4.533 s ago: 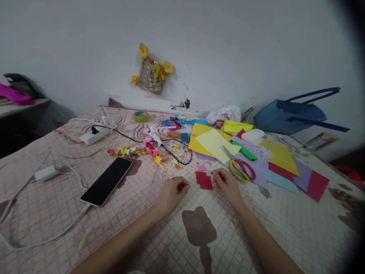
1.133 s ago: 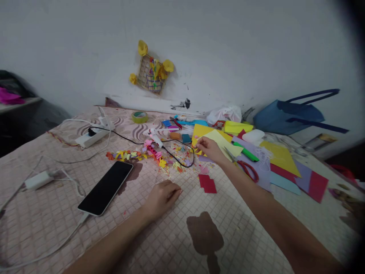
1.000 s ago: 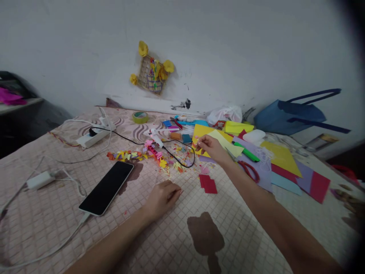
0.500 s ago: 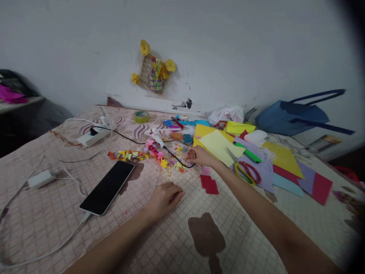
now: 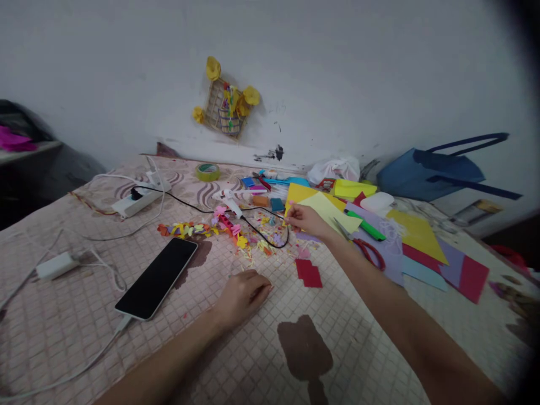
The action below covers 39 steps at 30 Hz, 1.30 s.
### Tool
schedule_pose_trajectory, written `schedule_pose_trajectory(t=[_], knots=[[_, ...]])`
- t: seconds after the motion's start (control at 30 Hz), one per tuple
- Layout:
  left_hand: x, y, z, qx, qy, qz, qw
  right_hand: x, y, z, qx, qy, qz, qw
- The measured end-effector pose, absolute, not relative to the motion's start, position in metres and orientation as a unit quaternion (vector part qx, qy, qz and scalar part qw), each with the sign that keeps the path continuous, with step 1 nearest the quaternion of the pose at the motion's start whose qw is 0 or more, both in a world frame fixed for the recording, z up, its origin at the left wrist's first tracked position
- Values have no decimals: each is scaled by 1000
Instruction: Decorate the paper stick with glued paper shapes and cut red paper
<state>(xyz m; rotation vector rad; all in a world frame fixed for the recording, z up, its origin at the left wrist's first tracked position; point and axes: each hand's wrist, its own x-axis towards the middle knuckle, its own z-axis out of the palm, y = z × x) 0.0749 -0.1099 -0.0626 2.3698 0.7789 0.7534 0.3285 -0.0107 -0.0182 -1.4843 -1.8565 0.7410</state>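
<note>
On the checked tablecloth (image 5: 261,360) rests my left hand (image 5: 247,292), its fingers curled in; whatever they may hold is hidden. My right hand (image 5: 307,219) hovers over the right edge of a pile of paper scraps (image 5: 265,225), fingertips drawn together beside a looped black cable (image 5: 283,245). What is between those fingertips is too small to tell. A white glue gun (image 5: 233,203) lies left of it, above a strip of pink and yellow paper flowers (image 5: 230,225). Two red paper pieces (image 5: 309,273) lie between my hands.
At left are a phone (image 5: 158,278), a white adapter (image 5: 57,265) and a power strip (image 5: 137,202) with cables. Red-handled scissors (image 5: 369,253), a green cutter (image 5: 366,226) and coloured sheets (image 5: 417,236) lie right. Tape (image 5: 207,172) sits behind; a blue bag (image 5: 430,174) stands far right.
My right hand has risen off the scraps and shifted slightly right, its fingers less bunched. My forearm now covers the scissors' yellow handle. The left hand stays in place.
</note>
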Motion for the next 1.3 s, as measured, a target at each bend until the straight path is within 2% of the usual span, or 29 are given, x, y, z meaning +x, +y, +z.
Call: schedule_pose_trajectory(t=[0.17,0.3,0.5,0.73,1.03,1.3], knots=[[76,-110,-63,878,286,274,269,316,-25,-1,-529,-706,327,339],[76,-111,-61,876,289,276,270,308,-28,-13,-532,-718,330,305],[76,-112,-59,877,286,281,265,347,5,-15,-642,-672,178,324],[76,-112,-62,885,273,277,258,369,53,-17,-699,-661,40,269],[78,-109,-62,893,260,274,245,315,47,-39,-598,-782,89,150],[79,-107,-67,891,263,276,248,305,37,-43,-567,-813,71,112]])
